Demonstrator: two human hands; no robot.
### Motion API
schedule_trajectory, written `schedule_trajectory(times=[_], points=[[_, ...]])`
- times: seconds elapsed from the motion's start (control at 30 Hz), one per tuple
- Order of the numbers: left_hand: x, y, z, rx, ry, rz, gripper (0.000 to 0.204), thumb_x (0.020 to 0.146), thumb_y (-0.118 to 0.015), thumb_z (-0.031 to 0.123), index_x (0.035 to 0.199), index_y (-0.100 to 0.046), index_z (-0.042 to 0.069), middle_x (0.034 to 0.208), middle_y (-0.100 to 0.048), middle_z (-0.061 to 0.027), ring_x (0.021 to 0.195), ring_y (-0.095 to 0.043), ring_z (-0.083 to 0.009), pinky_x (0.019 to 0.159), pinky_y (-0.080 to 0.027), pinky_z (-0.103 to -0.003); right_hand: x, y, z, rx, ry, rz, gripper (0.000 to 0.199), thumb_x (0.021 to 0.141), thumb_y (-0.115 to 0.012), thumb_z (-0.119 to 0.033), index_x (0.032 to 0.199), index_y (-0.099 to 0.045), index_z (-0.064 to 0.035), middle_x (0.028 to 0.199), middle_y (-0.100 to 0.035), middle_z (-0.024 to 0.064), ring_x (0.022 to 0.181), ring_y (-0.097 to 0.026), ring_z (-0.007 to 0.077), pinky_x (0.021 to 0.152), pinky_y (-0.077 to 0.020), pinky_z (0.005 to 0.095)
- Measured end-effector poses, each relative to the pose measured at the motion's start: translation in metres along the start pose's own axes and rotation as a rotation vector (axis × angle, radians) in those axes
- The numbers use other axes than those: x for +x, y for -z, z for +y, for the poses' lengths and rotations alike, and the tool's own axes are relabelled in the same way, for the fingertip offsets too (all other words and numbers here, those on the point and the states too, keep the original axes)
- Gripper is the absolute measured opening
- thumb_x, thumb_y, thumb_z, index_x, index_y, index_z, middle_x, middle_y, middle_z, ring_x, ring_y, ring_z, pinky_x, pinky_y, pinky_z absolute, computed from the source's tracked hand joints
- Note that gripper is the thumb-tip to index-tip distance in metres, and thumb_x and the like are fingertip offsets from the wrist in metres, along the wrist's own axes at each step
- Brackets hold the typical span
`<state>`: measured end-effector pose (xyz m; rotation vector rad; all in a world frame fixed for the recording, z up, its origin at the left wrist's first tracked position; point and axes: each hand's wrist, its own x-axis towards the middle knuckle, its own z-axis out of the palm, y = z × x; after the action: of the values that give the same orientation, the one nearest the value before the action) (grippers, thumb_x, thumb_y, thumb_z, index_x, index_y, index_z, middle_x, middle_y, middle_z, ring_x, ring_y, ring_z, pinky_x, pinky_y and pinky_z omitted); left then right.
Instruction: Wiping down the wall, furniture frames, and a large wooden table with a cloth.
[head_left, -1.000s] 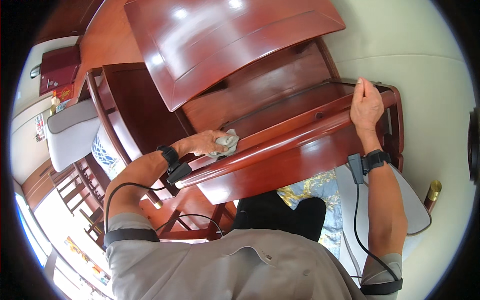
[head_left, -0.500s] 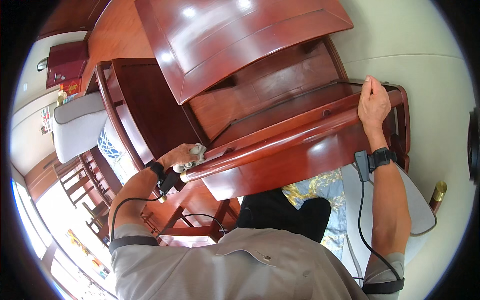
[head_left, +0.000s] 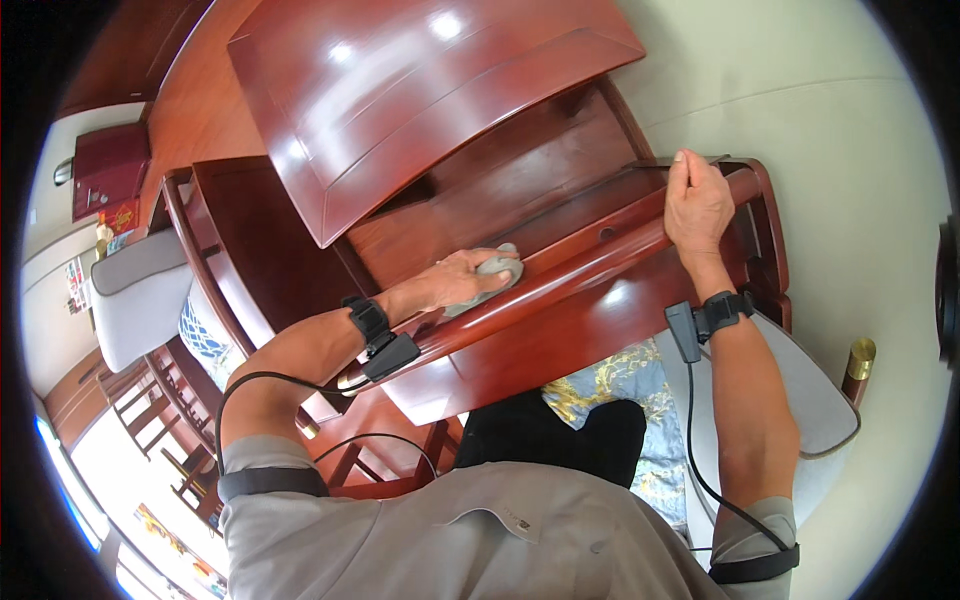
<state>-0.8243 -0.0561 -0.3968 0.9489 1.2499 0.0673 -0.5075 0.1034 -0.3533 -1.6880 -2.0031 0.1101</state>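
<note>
My left hand (head_left: 446,284) is closed on a grey cloth (head_left: 500,266) and presses it against the ledge behind a rounded, glossy red-brown wooden rail (head_left: 560,272). Some of the cloth bunches out past the fingertips, and another part lies below the hand. Near the rail's far right end rests my right hand (head_left: 698,212), its fingers curled round the wood and partly hidden. Each wrist wears a black strap with a small box and a cable.
Beyond the rail stands a polished wooden table (head_left: 430,110) with a wide overhanging top. A wooden chair seat (head_left: 270,250) sits to the left. Close to my body lie a blue-and-gold patterned cushion (head_left: 620,385) and a grey seat cushion (head_left: 800,385). A brass-capped post (head_left: 860,360) rises at right.
My left hand has slid the cloth rightward along the rail from its left end toward the middle. My right hand stays at the rail's right end. The whole view has shifted slightly.
</note>
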Motion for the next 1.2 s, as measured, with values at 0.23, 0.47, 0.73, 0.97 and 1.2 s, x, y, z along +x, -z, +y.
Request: schedule_trajectory(times=[0.23,0.47,0.73,0.97,1.2], points=[[0.087,-0.02,0.093,0.011,-0.165,-0.134,0.059,0.105,-0.058,0.04,0.157,-0.043,0.015,0.137,-0.061,-0.0126,0.123,-0.056,-0.0219,0.103,-0.047,-0.035,0.002,-0.001,-0.002,0.017,0.055,0.041,0.02,0.098,-0.058,-0.022,0.084,-0.065,-0.0087,0.077,-0.065,0.0139,0.073,-0.062,0.0376,0.068,-0.0476,0.0522],[0.169,-0.028,0.151,-0.272,-0.184,-0.168,0.047,0.106,-0.056,0.039,0.142,-0.056,0.009,0.127,-0.065,-0.0107,0.113,-0.061,-0.0213,0.098,-0.05,-0.038,0.002,0.003,-0.005,0.072,0.056,-0.059,0.017,0.093,-0.061,-0.015,0.077,-0.056,-0.0105,0.073,-0.059,0.0099,0.073,-0.06,0.0345,0.068,-0.0453,0.0482],[0.252,-0.046,0.224,-0.626,-0.291,-0.294,0.043,0.106,-0.056,0.044,0.126,-0.062,0.006,0.113,-0.068,-0.0052,0.1,-0.063,-0.017,0.089,-0.053,-0.036,-0.002,0.004,-0.001,0.085,0.032,-0.035,0.031,0.095,-0.066,-0.023,0.069,-0.057,-0.0084,0.068,-0.059,0.0114,0.07,-0.058,0.0323,0.068,-0.0445,0.0458],[0.256,-0.047,0.231,-0.09,-0.357,-0.262,0.051,0.101,-0.062,0.05,0.129,-0.065,0.008,0.115,-0.069,-0.0052,0.103,-0.062,-0.0148,0.09,-0.052,-0.033,-0.005,-0.002,0.004,0.114,0.037,0.006,0.032,0.095,-0.067,-0.026,0.07,-0.059,-0.0079,0.069,-0.06,0.0124,0.069,-0.058,0.0336,0.069,-0.045,0.0462],[0.189,-0.02,0.153,-0.163,-0.241,-0.276,0.037,0.1,-0.067,0.035,0.124,-0.069,0.008,0.1,-0.072,-0.0016,0.082,-0.064,-0.0115,0.07,-0.053,-0.03,0.0,0.003,0.002,0.045,0.053,-0.001,0.033,0.095,-0.066,-0.024,0.068,-0.055,-0.009,0.067,-0.056,0.0131,0.068,-0.056,0.0353,0.065,-0.0434,0.0492]])
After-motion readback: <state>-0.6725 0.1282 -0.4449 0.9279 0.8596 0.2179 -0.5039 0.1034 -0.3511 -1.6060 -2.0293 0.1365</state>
